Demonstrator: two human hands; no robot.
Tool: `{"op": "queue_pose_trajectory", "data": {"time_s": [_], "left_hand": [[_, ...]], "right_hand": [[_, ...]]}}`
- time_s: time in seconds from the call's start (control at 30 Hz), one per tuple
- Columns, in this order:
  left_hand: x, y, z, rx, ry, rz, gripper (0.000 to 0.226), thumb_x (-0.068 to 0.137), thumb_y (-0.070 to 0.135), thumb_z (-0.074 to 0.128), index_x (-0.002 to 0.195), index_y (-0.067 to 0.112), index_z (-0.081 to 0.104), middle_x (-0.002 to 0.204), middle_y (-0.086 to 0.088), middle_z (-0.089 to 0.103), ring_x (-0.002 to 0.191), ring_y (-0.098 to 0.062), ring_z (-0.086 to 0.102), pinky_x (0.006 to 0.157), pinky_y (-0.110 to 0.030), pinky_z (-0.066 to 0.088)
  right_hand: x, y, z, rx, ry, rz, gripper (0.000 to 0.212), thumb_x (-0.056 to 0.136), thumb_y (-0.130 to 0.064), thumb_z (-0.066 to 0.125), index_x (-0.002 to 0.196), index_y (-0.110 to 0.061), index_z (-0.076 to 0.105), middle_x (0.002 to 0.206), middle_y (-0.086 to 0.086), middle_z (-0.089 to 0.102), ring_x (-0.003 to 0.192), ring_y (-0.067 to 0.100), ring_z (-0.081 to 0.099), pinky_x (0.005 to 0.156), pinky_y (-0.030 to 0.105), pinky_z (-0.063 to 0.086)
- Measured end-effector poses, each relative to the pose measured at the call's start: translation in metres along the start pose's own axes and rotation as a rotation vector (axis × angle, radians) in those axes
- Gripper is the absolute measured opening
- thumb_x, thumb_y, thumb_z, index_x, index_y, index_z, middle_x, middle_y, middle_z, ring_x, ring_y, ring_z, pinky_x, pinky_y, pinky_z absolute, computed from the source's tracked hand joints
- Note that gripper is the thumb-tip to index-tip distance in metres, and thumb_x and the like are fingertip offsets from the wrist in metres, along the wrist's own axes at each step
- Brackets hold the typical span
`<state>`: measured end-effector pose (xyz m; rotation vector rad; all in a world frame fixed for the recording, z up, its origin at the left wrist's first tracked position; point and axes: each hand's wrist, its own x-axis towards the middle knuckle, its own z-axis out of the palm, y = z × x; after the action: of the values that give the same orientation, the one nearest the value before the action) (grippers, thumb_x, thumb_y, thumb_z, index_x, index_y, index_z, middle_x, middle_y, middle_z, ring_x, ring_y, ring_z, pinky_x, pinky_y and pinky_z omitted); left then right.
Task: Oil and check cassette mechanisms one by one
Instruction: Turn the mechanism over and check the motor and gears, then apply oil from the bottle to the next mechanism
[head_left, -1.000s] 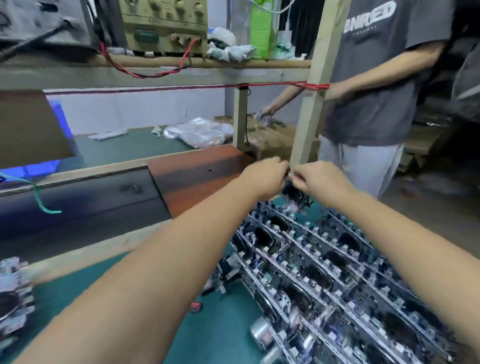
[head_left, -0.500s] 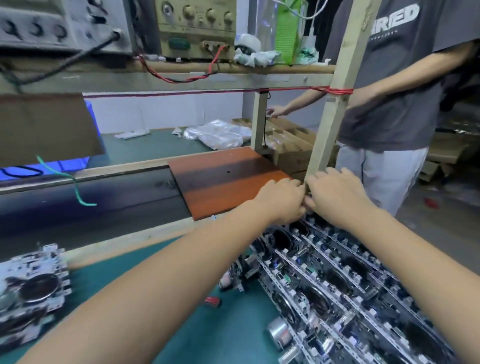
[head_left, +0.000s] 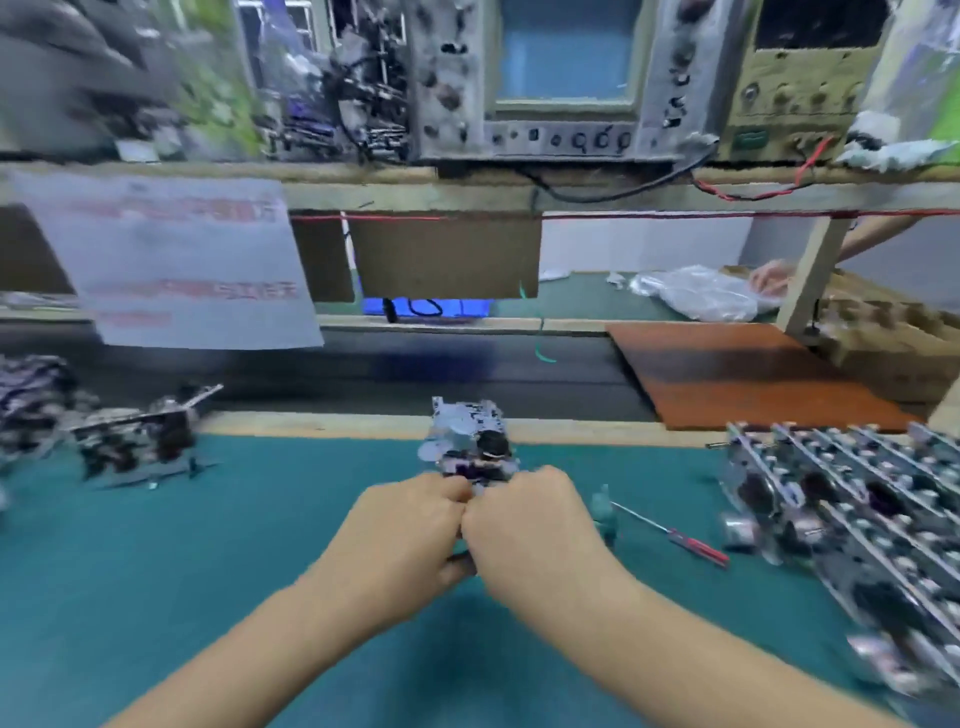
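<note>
Item: cassette mechanism (head_left: 470, 441), one unit, in hand. Held above the green mat (head_left: 208, 571), centred in front of the person. It projects forward, away from the body, out of both fists; its long axis appears to run outward from the knuckles toward the wooden rail at the mat's far edge. Motion blur hides the finer parts.

Left hand (head_left: 410, 535): fingers curled round the mechanism's near left end, thumb side up.

Right hand (head_left: 530, 530): likewise curled on the near right end. The two hands press knuckle to knuckle, so neither is nearer the unit; both clamp it equally.

Row of mechanisms (head_left: 841, 525): to the right of the held unit, stood on edge in packed lines, well apart from the hands. Judged to be the waiting stock.

Screwdriver (head_left: 675, 535): red handle, lying on the mat just right of the right hand, shaft pointing back toward it. A small bottle-like shape (head_left: 605, 512) stands between the two; possibly the oiler, too blurred to confirm.

Loose mechanisms (head_left: 135, 436): left of the held unit, near the rail.

Judged step: unit brought to working position, oiling not yet begun; the right hand lies closer to the tools.
</note>
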<state>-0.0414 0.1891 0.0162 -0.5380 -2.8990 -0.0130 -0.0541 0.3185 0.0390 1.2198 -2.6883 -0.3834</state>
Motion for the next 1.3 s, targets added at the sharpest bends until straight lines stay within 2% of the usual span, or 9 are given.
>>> {"op": "queue_pose_trajectory", "data": {"time_s": [0.17, 0.23, 0.3, 0.37, 0.57, 0.73, 0.9, 1.1, 1.3], "left_hand": [[-0.1, -0.078, 0.008, 0.09, -0.068, -0.197, 0.034, 0.038, 0.046, 0.089, 0.055, 0.032, 0.063, 0.062, 0.02, 0.058, 0.053, -0.002, 0.057, 0.038, -0.014, 0.035], [-0.137, -0.11, 0.014, 0.125, -0.073, -0.301, 0.032, 0.047, 0.048, 0.088, 0.068, 0.033, 0.07, 0.069, 0.018, 0.063, 0.059, -0.004, 0.061, 0.044, -0.013, 0.041], [-0.17, -0.142, 0.015, 0.063, -0.102, -0.435, 0.03, 0.073, 0.046, 0.076, 0.098, 0.03, 0.071, 0.097, 0.013, 0.068, 0.087, -0.01, 0.065, 0.07, -0.019, 0.05], [-0.2, -0.173, 0.019, 0.055, -0.08, -0.553, 0.035, 0.09, 0.048, 0.056, 0.12, 0.031, 0.061, 0.121, 0.012, 0.058, 0.113, -0.012, 0.054, 0.093, -0.025, 0.042], [-0.233, -0.235, 0.023, 0.035, -0.032, -0.704, 0.046, 0.091, 0.05, 0.051, 0.133, 0.033, 0.045, 0.136, 0.013, 0.043, 0.125, -0.007, 0.041, 0.104, -0.023, 0.032], [-0.182, -0.275, 0.021, 0.013, 0.076, -0.69, 0.054, 0.093, 0.041, 0.053, 0.143, 0.03, 0.035, 0.148, 0.006, 0.032, 0.13, -0.016, 0.039, 0.103, -0.028, 0.032], [-0.11, -0.32, 0.022, 0.051, 0.058, -0.717, 0.069, 0.094, 0.035, 0.056, 0.151, 0.021, 0.02, 0.159, -0.007, 0.012, 0.137, -0.029, 0.032, 0.108, -0.039, 0.032], [-0.085, -0.34, 0.022, 0.234, -0.093, -0.573, 0.048, 0.093, 0.038, 0.056, 0.136, 0.019, 0.045, 0.135, -0.002, 0.053, 0.118, -0.023, 0.052, 0.092, -0.033, 0.042], [-0.094, -0.273, 0.006, 0.295, -0.056, -0.384, 0.046, 0.087, 0.06, 0.051, 0.125, 0.035, 0.051, 0.122, 0.016, 0.058, 0.113, -0.01, 0.055, 0.077, -0.027, 0.047]], "right_hand": [[0.074, -0.095, 0.026, 0.184, 0.052, -0.203, 0.018, 0.095, -0.011, 0.043, 0.093, -0.015, 0.06, 0.099, 0.006, 0.066, 0.094, 0.025, 0.063, 0.049, 0.024, 0.011], [0.101, -0.128, 0.032, 0.227, 0.128, -0.265, 0.022, 0.098, -0.017, 0.041, 0.095, -0.014, 0.063, 0.1, 0.006, 0.066, 0.094, 0.026, 0.064, 0.05, 0.023, 0.015], [0.126, -0.158, 0.036, 0.308, 0.183, -0.285, 0.027, 0.1, -0.024, 0.04, 0.1, -0.011, 0.063, 0.103, 0.009, 0.066, 0.097, 0.029, 0.063, 0.056, 0.027, 0.024], [0.146, -0.184, 0.038, 0.398, 0.185, -0.286, 0.034, 0.1, -0.033, 0.038, 0.105, -0.007, 0.06, 0.106, 0.013, 0.064, 0.1, 0.032, 0.06, 0.063, 0.032, 0.026], [0.216, -0.212, 0.035, 0.469, 0.273, -0.257, 0.032, 0.094, -0.028, 0.049, 0.12, -0.009, 0.048, 0.123, 0.01, 0.048, 0.116, 0.028, 0.041, 0.082, 0.039, 0.04], [0.3, -0.177, 0.026, 0.38, 0.392, -0.076, 0.047, 0.094, -0.008, 0.042, 0.14, -0.009, 0.034, 0.141, 0.009, 0.038, 0.128, 0.025, 0.034, 0.095, 0.036, 0.035], [0.341, -0.151, 0.035, 0.285, 0.176, -0.038, 0.052, 0.095, -0.012, 0.047, 0.143, -0.009, 0.026, 0.141, 0.011, 0.043, 0.128, 0.027, 0.039, 0.098, 0.039, 0.036], [0.324, -0.142, 0.036, 0.328, 0.228, -0.12, 0.036, 0.092, -0.016, 0.058, 0.124, -0.008, 0.045, 0.128, 0.011, 0.045, 0.112, 0.03, 0.051, 0.08, 0.039, 0.044], [0.248, -0.106, 0.031, 0.394, 0.243, -0.162, 0.035, 0.085, -0.03, 0.065, 0.115, -0.017, 0.053, 0.11, 0.002, 0.052, 0.104, 0.025, 0.051, 0.068, 0.032, 0.032]]}}
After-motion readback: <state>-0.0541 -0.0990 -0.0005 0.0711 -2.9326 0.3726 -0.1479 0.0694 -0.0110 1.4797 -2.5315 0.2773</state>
